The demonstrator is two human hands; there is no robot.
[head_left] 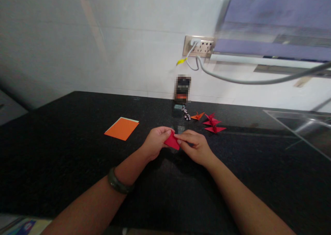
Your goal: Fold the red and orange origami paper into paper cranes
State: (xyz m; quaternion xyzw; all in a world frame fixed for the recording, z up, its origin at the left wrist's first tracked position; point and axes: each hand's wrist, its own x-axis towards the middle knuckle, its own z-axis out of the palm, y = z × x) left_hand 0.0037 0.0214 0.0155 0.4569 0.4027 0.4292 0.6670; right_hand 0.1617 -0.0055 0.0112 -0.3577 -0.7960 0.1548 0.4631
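Observation:
Between my two hands is a small folded piece of red paper (171, 141). My left hand (156, 141) grips its left side, thumb on top and fingers behind. With thumb and forefinger, my right hand (194, 146) pinches the paper's right edge. Beyond my right hand stand several red origami cranes (215, 129) and an orange origami crane (198, 116). A stack of square paper, its top sheet orange (121, 129), lies flat to the left of my left hand. A pale sheet shows at the stack's far edge.
The black countertop (77, 166) runs back to a tiled wall. A phone-like object (182, 89), blurred out, leans there with a beaded strap (186, 113) before it. A grey cable (240, 80) hangs near the socket panel (198, 46). At the right is a sink edge (292, 131).

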